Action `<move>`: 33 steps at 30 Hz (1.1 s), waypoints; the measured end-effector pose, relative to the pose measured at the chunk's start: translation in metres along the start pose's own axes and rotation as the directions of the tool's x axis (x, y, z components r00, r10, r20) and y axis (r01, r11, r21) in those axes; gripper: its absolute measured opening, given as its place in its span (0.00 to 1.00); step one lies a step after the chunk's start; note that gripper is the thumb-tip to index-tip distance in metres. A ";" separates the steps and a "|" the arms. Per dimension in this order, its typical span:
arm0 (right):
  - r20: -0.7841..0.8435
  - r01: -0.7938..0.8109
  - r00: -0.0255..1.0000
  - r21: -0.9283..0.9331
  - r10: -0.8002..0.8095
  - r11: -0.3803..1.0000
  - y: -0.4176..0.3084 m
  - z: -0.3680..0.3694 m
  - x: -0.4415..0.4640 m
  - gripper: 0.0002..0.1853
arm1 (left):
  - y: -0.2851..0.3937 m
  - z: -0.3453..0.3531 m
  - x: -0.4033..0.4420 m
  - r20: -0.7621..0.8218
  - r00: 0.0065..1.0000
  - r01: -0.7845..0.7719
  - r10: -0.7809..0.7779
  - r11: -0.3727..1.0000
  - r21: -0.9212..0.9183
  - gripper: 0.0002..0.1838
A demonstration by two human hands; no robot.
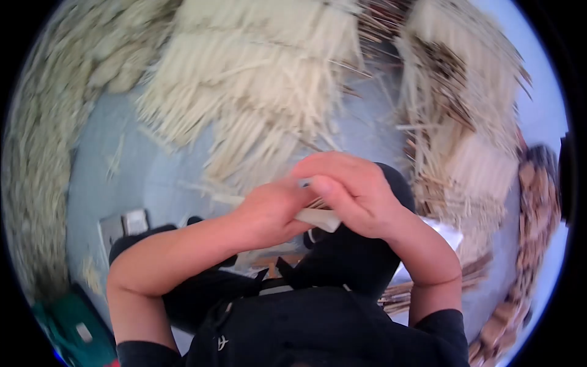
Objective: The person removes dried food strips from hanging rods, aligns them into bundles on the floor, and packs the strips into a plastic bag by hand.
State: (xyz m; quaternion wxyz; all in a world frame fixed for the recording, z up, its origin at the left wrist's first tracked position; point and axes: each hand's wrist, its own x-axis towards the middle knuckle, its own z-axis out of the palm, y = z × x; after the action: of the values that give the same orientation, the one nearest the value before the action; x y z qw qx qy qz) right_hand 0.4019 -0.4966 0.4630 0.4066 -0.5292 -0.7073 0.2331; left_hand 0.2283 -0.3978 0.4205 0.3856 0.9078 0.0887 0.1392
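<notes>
Both hands meet over the lap, low above the thighs. Left hand [269, 205] closed round a pale strip [321, 219]; the strip's squared end juts out to the right, below the right thumb. Thin brown slivers [319, 203] lie just above it, between the two hands. Right hand [351, 192] arched over from the right, fingers curled in narrow, thumb bent toward the left hand; with the fingers hiding the palm, cannot tell whether it grips anything.

Room: tight at the hands. Right knee [367, 254] close beneath. Far side, a broad pile of pale strips [244, 79] fans toward the hands, its near edge ragged, loose tips ending a little short of the fingers. Grey floor [116, 147] shows widest to the left, between that pile and a long heap of shavings [49, 122] along the left edge.

Far right, a narrower gap of floor, then a second pile [483, 104], pale strips mixed with brown sticks [452, 67], running down near the right forearm. Beyond it, a row of brown pieces [535, 214] follows the right edge.

Near left: small metallic box [111, 232] by the left knee; green case [76, 330] in the corner.
</notes>
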 end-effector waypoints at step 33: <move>-0.205 -0.258 0.887 0.523 0.413 0.812 0.003 0.000 0.050 0.14 | -0.285 0.006 -0.088 -0.278 0.267 0.443 -0.923 0.373 -0.815 0.11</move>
State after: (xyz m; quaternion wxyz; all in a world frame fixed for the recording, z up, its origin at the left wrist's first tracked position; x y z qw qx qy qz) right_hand 0.3978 -0.4484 0.4773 0.5823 -0.5586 -0.4482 0.3847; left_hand 0.1315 -0.2301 0.1934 0.5949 0.4504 0.5939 0.3009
